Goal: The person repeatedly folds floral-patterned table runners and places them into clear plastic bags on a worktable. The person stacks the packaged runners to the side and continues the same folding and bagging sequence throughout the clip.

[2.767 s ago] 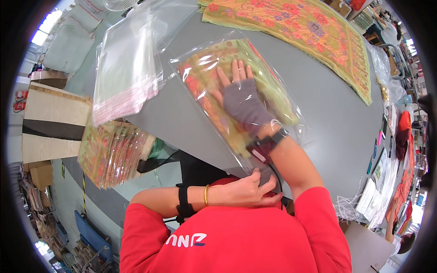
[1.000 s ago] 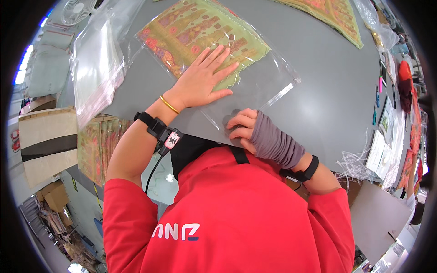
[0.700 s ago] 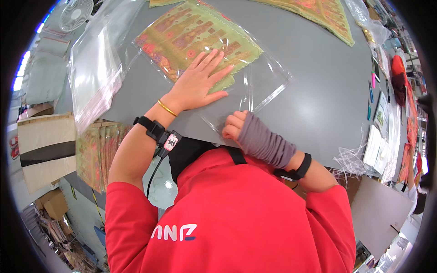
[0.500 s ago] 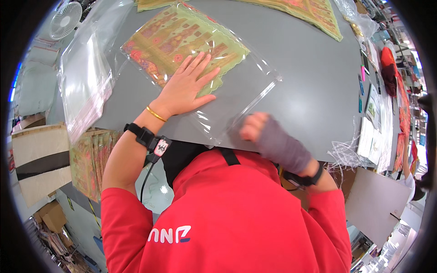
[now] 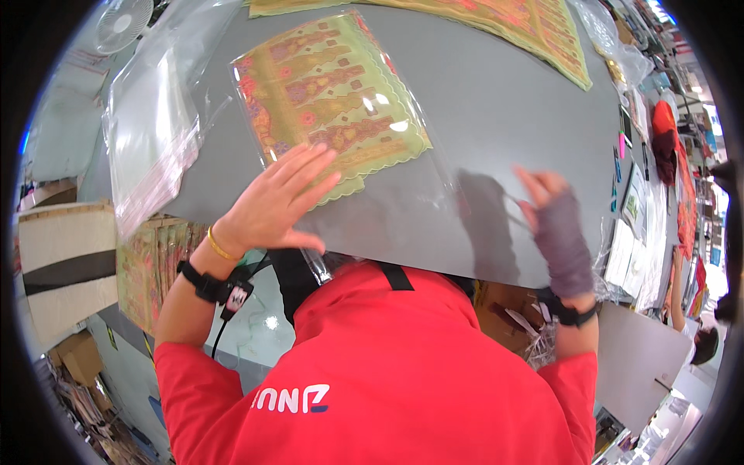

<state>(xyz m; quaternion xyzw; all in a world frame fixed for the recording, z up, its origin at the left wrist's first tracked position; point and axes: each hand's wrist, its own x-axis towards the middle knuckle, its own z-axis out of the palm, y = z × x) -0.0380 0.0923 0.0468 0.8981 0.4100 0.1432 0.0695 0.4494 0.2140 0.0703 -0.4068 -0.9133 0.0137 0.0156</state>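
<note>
Cloth [image 5: 333,85], green and orange with a patterned design, lies folded inside a clear bag [image 5: 399,194] on the grey table [image 5: 511,101], just short of twelve o'clock. At ten o'clock, the person's left hand [image 5: 279,194] is spread over the bag's near left part; whether it touches cannot be told. The right hand [image 5: 552,205] is raised at three o'clock, well apart from the cloth and blurred, so whether it pinches anything is unclear. More clear bags [image 5: 151,139] lie farther out at ten o'clock.
</note>
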